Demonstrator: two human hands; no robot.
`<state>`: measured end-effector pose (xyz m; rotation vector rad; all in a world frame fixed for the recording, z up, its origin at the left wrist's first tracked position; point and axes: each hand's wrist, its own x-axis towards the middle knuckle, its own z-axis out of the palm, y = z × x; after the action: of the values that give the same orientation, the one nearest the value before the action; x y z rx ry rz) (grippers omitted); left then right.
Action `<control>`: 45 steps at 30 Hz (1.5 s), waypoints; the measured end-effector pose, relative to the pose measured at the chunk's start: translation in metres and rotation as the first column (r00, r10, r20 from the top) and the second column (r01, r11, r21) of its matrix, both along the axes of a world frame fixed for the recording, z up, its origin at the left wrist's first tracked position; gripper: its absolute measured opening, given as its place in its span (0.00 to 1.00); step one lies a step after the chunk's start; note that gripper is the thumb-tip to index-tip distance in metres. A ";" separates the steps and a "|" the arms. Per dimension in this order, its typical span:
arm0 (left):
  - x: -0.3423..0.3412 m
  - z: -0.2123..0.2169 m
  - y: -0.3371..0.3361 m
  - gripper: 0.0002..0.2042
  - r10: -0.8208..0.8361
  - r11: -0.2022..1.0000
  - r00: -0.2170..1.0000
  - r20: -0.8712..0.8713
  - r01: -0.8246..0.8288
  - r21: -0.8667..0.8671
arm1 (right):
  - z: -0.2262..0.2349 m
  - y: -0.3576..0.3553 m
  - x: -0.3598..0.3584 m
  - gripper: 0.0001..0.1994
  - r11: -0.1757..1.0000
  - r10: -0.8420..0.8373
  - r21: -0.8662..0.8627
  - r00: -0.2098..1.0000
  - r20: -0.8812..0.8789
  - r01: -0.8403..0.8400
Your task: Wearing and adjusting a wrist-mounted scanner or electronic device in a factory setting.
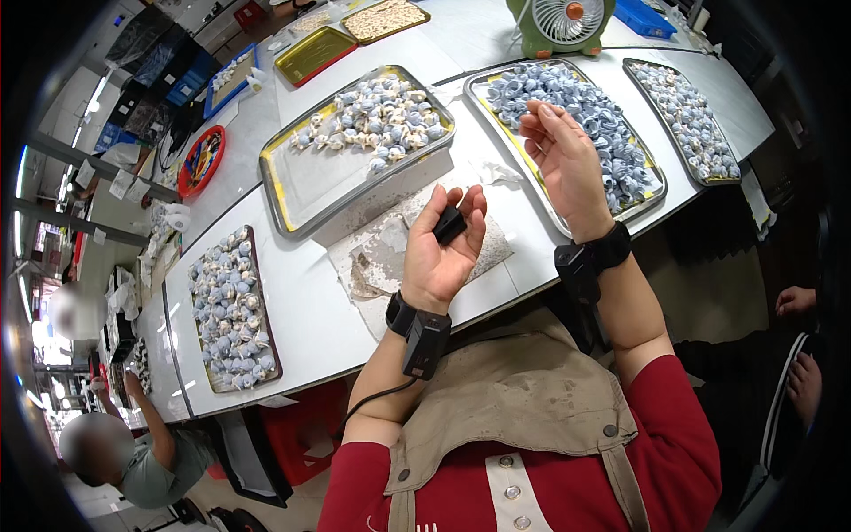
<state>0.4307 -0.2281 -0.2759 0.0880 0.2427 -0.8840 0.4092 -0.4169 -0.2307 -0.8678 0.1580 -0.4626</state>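
My left hand [441, 258] is turned palm up above the bench's front part, its fingers curled round a small black block-like object [449, 225] whose kind I cannot make out. Higher and to the right, my right hand [568, 168] hovers at the left side of a tray [656, 197] heaped with blue-grey, cup-shaped pieces [581, 93]. Its fingers are loosely bent and apart, with nothing visible in them. Beyond my left hand, a paper-lined tray [297, 182] holds many blue-and-cream rounded pieces [381, 113] toward its far side.
Similar filled trays stand at the far right [684, 120] and left [232, 310]. A green fan [560, 27] is at the back; a red basin [202, 161] sits at the left. A stained board [372, 275] lies under my left hand. Other people are at both sides.
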 end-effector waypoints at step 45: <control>0.012 0.022 0.031 0.10 0.080 0.784 0.821 0.566 -0.402 0.473 | -0.019 0.063 -0.015 0.10 0.744 0.483 -0.441 0.860 -0.163 -0.502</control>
<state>0.4430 -0.1973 -0.2538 0.8446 -0.0010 -0.4589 0.3945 -0.3536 -0.2492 -1.3526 -0.1645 0.0305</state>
